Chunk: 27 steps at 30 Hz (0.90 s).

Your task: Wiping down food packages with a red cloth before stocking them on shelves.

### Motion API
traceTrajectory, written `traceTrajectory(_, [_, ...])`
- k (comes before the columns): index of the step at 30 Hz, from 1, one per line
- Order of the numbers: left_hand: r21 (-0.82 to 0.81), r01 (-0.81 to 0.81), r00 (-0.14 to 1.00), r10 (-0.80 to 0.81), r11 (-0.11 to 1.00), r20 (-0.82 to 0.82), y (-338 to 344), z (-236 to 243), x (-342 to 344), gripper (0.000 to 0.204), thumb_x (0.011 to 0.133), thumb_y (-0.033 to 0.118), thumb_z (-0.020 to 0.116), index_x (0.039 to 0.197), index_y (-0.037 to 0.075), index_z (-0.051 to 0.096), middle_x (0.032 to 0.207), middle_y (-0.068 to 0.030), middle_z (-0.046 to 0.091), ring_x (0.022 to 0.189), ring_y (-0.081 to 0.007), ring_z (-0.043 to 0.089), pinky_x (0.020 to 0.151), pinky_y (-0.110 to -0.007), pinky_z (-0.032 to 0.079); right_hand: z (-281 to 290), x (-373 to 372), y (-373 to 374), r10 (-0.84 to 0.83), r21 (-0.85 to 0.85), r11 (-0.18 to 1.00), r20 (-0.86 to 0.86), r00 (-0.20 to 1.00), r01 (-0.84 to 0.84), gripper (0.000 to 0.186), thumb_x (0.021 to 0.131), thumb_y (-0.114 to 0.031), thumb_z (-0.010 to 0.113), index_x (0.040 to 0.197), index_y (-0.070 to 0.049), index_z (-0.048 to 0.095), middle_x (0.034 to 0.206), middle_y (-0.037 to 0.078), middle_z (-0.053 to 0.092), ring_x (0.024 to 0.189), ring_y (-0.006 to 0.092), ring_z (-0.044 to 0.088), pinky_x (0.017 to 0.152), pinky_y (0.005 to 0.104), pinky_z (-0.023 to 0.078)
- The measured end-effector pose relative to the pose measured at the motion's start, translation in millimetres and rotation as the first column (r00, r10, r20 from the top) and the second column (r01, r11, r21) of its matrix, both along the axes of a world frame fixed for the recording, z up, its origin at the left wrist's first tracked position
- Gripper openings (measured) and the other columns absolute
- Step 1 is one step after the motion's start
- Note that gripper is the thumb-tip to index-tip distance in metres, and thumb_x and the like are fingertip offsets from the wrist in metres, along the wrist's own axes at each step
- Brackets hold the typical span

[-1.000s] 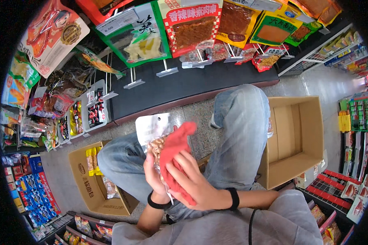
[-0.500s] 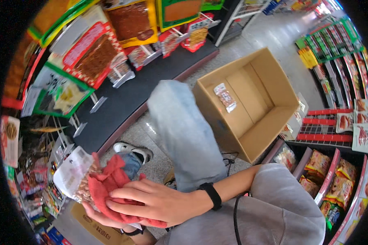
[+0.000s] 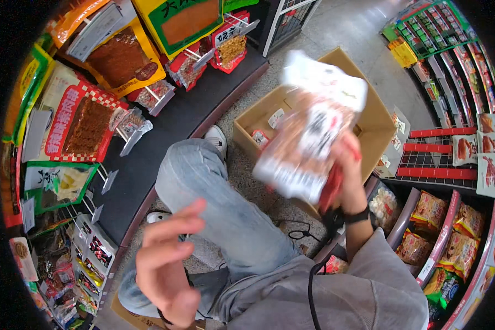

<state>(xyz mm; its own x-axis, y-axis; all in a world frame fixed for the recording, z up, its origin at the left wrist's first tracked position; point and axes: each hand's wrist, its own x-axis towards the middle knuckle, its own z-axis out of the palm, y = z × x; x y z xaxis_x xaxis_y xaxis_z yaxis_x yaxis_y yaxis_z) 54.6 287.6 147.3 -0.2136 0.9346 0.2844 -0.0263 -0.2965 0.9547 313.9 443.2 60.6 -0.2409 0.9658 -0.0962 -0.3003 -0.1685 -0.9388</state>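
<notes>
The right hand (image 3: 351, 165) was raised over the open cardboard box (image 3: 380, 127) and held a clear snack bag (image 3: 308, 140) with white ends and brownish contents, blurred by motion. The bag stood tilted, its upper white end toward the top of the view and its lower end near the bent knee in light jeans (image 3: 214, 203). The right fingers (image 3: 344, 151) were closed around the bag's right edge, together with something red (image 3: 331, 190) pressed against the palm beneath it; most of the bag stuck out to the left of the fingers, covering part of the box behind it. A dark band (image 3: 357, 215) circled that wrist.

The left hand (image 3: 162, 264) hovered low and empty, well apart from the bag, its fingers (image 3: 173, 220) loosely spread and slightly curled, touching nothing.

Inside the box a small red and white packet (image 3: 260, 137) lay on the bottom. A low black shelf (image 3: 165, 132) on the left carried large hanging snack packs, and racks of bagged snacks (image 3: 445, 231) stood at the right.
</notes>
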Motion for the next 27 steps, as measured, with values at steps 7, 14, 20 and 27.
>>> traceTrajectory(7, [-0.128, -0.198, 0.743, 0.063, 0.972, -0.666, 45, -41, 6, 0.018, 0.068, 0.005, 0.063, 0.085, 0.008, 0.068, 0.092, -0.0045, 0.068, 0.094, -0.0233, 0.067, 0.099, -0.051, 0.036, -275, 157, 149, 0.043, -0.060, 0.998, 0.791, 0.610, 0.007, 0.020, 0.086, -0.007, 0.062, 0.103, 0.001, 0.065, 0.091, -0.001, 0.065, 0.084, 0.0075, 0.057, 0.076, 0.0242, 0.046])
traceTrajectory(14, [-0.141, -0.236, 0.277, -0.072, 0.961, -0.958, 65, -81, 6, 0.010, 0.068, 0.012, 0.063, 0.076, 0.014, 0.067, 0.086, 0.0030, 0.068, 0.088, -0.0152, 0.066, 0.100, -0.054, 0.031, -344, 107, 170, 0.519, -0.459, 0.852, 0.674, 0.526, -0.253, 0.035, 0.079, -0.010, 0.064, 0.113, -0.001, 0.063, 0.098, 0.003, 0.065, 0.090, 0.0124, 0.058, 0.087, 0.0288, 0.046])
traceTrajectory(20, [-0.120, -0.243, 0.250, -0.058, 0.962, -0.967, 96, -81, 10, 0.014, 0.085, 0.019, 0.054, 0.083, 0.017, 0.068, 0.086, 0.0047, 0.069, 0.083, -0.0096, 0.066, 0.101, -0.042, 0.031, -378, 114, 165, 0.379, -0.366, 0.923, 0.802, 0.462, -0.122, 0.043, 0.084, -0.027, 0.063, 0.117, 0.000, 0.061, 0.101, 0.010, 0.066, 0.094, 0.0204, 0.059, 0.091, 0.0325, 0.045])
traceTrajectory(27, [-0.085, -0.225, 0.224, -0.034, 0.971, -0.974, 108, -79, 27, 0.014, 0.084, 0.017, 0.052, 0.080, 0.016, 0.066, 0.083, 0.0047, 0.069, 0.081, -0.0096, 0.065, 0.101, -0.040, 0.030, -385, 102, 150, 0.368, -0.505, 0.863, 0.614, 0.698, -0.011, 0.040, 0.087, -0.027, 0.059, 0.113, 0.005, 0.057, 0.098, 0.010, 0.064, 0.092, 0.0168, 0.058, 0.083, 0.0326, 0.047])
